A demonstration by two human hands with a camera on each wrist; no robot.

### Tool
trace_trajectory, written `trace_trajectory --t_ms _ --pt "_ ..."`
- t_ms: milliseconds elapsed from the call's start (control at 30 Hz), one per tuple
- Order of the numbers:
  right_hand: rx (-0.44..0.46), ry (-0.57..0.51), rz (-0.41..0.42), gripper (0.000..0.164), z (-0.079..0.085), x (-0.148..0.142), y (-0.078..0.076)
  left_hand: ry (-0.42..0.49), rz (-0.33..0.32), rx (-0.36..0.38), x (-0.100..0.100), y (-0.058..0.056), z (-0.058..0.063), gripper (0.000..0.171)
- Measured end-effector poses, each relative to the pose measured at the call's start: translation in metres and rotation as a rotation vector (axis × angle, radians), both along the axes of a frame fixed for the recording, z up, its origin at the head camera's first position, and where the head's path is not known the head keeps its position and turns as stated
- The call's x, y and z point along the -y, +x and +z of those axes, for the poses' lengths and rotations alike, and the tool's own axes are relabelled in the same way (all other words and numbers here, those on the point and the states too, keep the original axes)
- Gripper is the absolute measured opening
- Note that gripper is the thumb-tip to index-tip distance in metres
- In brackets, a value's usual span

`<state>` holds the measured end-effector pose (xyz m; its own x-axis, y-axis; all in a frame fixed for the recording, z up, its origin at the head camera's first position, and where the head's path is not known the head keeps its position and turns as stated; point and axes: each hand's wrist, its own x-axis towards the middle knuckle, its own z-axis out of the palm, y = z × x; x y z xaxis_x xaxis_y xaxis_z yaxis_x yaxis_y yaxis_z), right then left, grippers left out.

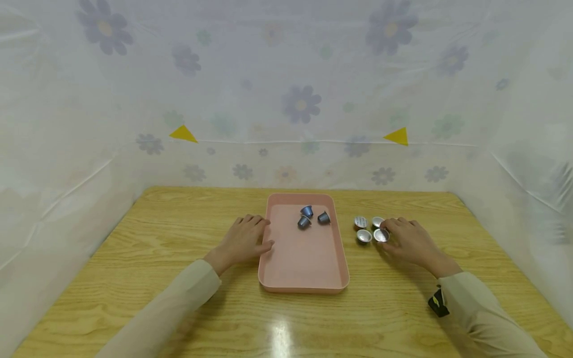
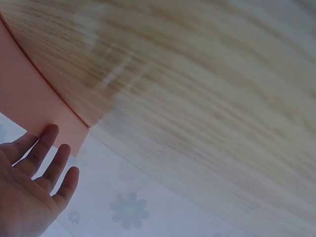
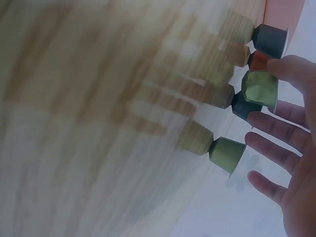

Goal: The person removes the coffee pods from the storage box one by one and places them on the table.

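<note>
1. The step in hand looks to be picking up a single coffee capsule from the group beside the tray. The right hand (image 1: pixel 409 242) seems to pinch a light-green capsule (image 3: pixel 261 90) between thumb and forefinger; its other fingers are spread and hold nothing.
2. In the right wrist view, that capsule's reflection lies apart from it, so it is probably just clear of the table (image 1: pixel 367 318).
3. Around it, right of the tray, stand a dark grey capsule (image 3: pixel 269 40), a red capsule (image 3: pixel 257 61), a dark green capsule (image 3: pixel 243 107) and a second green capsule (image 3: pixel 226 153), with their foil lids facing up.
4. The left hand (image 1: pixel 241 242) rests at the left side of the pink tray (image 1: pixel 302 263), fingers loosely spread, one fingertip against the outer wall, the thumb reaching over the rim.
5. Inside the tray, towards its far end, lie three blue-grey capsules (image 1: pixel 304 223), two of them touching or nearly so.
6. The next move, as I judge it, calls for raising the light-green capsule above the tray's right rim without knocking its close neighbours, then carrying it leftward and letting go over the bare floor.
</note>
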<state>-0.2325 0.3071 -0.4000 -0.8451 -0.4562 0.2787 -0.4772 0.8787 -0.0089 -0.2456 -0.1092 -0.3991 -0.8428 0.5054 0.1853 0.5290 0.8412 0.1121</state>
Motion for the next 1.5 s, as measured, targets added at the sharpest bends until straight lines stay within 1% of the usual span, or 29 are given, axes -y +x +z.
trace_trajectory --t_ms 200,567,633,800,1067,1233,1367,1500 --pt "-0.005 0.004 0.006 0.035 -0.0019 -0.0010 -0.0009 0.002 0.000 -0.002 0.0006 0.0003 -0.0001 0.054" --pt "-0.064 0.007 0.026 0.033 -0.0053 -0.0036 -0.0011 0.002 -0.009 -0.017 0.0007 0.0000 0.0003 0.054" --pt "-0.063 0.008 0.024 0.033 -0.0055 -0.0038 -0.0010 0.004 -0.010 -0.020 0.0006 0.0004 0.0009 0.053" --pt "-0.061 0.015 0.023 0.032 -0.0047 -0.0047 -0.0012 0.000 -0.011 -0.017 0.0004 0.0001 0.0012 0.052" --pt "-0.086 0.031 0.023 0.033 -0.0045 -0.0045 -0.0016 -0.012 -0.007 -0.009 -0.0001 0.0000 0.0013 0.052" --pt "-0.090 0.022 0.027 0.032 -0.0026 -0.0032 -0.0004 -0.017 -0.004 -0.011 -0.0004 -0.0002 0.0012 0.052" --pt "-0.096 0.018 0.038 0.030 -0.0007 -0.0025 -0.0002 -0.018 -0.002 -0.009 -0.0003 -0.0001 0.0011 0.052" --pt "-0.122 0.006 0.055 0.029 0.0000 -0.0019 -0.0013 -0.020 -0.001 -0.011 -0.0002 -0.0001 0.0011 0.052"
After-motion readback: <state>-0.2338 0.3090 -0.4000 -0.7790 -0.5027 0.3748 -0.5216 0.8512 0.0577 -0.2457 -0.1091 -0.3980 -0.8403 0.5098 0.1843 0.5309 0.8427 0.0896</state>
